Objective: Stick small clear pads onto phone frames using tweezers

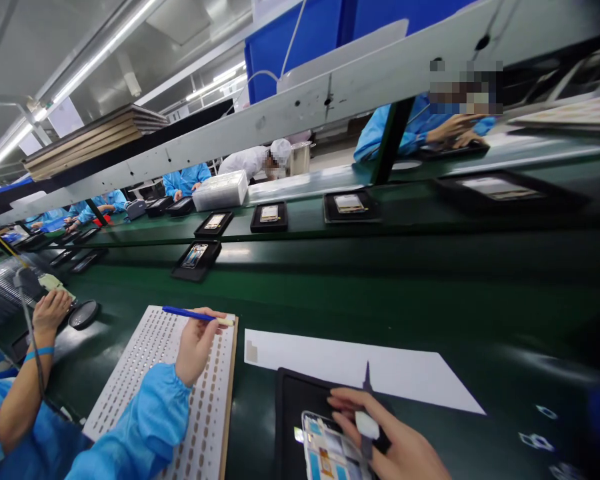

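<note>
My left hand [195, 347] is closed around a blue pen-like stick [187, 313] with a pale yellow tip. It is over the upper right part of a white sheet [147, 360] bearing rows of small oval pieces. My right hand [395, 437] grips dark tweezers [367, 377], their pointed end facing away from me. A small white patch shows by its fingers; I cannot tell what it is. Below that hand, an opened phone body [325, 447] with blue and copper-coloured parts lies in a black tray [290, 400], partly hidden by the fingers.
A white paper strip [340, 363] lies beyond the tray. Small clear pieces [536, 441] are at right. At left, a co-worker's hand [53, 312] is near a round black dish [83, 314]. Several trays with phone parts line the raised ledge [300, 227], under a metal beam [220, 143].
</note>
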Tool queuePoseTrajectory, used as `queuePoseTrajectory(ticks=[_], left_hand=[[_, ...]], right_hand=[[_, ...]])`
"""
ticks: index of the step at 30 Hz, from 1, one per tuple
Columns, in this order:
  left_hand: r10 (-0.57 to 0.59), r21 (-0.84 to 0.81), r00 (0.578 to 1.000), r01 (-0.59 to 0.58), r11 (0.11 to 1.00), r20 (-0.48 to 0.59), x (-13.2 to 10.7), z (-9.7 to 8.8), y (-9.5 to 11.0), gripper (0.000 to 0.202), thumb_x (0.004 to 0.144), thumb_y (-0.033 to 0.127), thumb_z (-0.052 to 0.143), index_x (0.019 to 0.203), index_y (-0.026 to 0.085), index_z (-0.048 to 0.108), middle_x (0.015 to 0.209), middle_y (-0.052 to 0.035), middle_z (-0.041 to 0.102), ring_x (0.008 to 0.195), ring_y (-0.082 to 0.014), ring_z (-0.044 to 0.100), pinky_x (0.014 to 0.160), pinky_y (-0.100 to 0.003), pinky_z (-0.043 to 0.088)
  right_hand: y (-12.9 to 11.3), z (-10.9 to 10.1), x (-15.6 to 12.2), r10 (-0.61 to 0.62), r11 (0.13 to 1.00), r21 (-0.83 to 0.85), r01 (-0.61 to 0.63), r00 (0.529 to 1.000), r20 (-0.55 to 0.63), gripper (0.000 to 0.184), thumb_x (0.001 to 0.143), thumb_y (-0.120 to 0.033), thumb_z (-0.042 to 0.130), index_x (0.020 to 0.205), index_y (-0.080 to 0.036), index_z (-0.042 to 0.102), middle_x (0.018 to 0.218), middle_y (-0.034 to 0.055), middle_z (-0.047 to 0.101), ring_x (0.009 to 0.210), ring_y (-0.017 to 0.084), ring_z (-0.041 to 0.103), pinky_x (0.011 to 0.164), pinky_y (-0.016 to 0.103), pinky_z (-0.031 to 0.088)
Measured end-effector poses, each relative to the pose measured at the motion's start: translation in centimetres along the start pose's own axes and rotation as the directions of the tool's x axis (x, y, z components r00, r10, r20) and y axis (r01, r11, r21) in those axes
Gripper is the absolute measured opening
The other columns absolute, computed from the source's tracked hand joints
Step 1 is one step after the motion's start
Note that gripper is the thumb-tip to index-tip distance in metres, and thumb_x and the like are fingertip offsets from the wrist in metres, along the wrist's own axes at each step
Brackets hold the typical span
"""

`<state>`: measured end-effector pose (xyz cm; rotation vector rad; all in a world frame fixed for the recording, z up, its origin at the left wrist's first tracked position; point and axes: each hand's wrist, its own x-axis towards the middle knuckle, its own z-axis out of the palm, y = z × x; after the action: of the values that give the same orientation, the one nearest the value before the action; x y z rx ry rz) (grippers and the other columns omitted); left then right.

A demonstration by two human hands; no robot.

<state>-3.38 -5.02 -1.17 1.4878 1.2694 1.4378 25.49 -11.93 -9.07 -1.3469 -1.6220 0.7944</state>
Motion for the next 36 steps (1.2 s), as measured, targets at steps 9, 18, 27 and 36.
queuePoseTrajectory(ticks=[9,18,27,36], left_hand=[[-0.134,-0.208,0.961,0.186,0.96,0.242,-4.2,6.4,3.9,0.044,0.075,0.054,0.072,0.089,0.016,0.055,0.087,-0.0097,0.074,0.074,-0.0199,0.072,0.069,-0.029,0.059],[-0.126,-0.122,0.966,0.156,0.98,0.228,-5.8,7.9,3.1,0.037,0.077,0.05,0.072,0.085,0.016,0.059,0.084,-0.0082,0.072,0.077,-0.0223,0.072,0.071,-0.032,0.059],[0.025,0.0,0.98,-0.025,1.0,0.197,-6.4,8.5,2.7,0.025,0.079,0.043,0.073,0.081,0.019,0.066,0.084,-0.0074,0.073,0.083,-0.0231,0.071,0.079,-0.033,0.057],[0.077,0.025,0.977,-0.084,0.996,0.2,-6.5,8.8,2.9,0.021,0.08,0.039,0.072,0.079,0.019,0.066,0.081,-0.0065,0.072,0.081,-0.0224,0.071,0.076,-0.033,0.058]], right_hand=[[-6.1,1.4,0.6,0.181,0.823,0.557,-0.115,0.981,-0.065,0.036,0.077,-0.05,0.072,0.094,-0.021,0.059,0.088,0.0076,0.073,0.085,0.022,0.07,0.078,0.032,0.057],[-6.4,2.2,-0.4,0.199,0.768,0.638,-0.054,0.967,-0.157,0.033,0.077,-0.041,0.074,0.097,-0.021,0.057,0.089,0.0075,0.072,0.084,0.022,0.07,0.08,0.035,0.058],[-6.7,2.5,-0.7,0.223,0.835,0.55,-0.019,0.925,-0.307,0.027,0.079,-0.04,0.07,0.094,-0.021,0.058,0.08,0.0049,0.069,0.075,0.02,0.068,0.074,0.033,0.059],[-6.6,2.8,-0.7,0.217,0.871,0.491,-0.014,0.908,-0.359,0.02,0.08,-0.035,0.065,0.091,-0.021,0.056,0.08,0.0038,0.065,0.071,0.017,0.063,0.064,0.027,0.055]])
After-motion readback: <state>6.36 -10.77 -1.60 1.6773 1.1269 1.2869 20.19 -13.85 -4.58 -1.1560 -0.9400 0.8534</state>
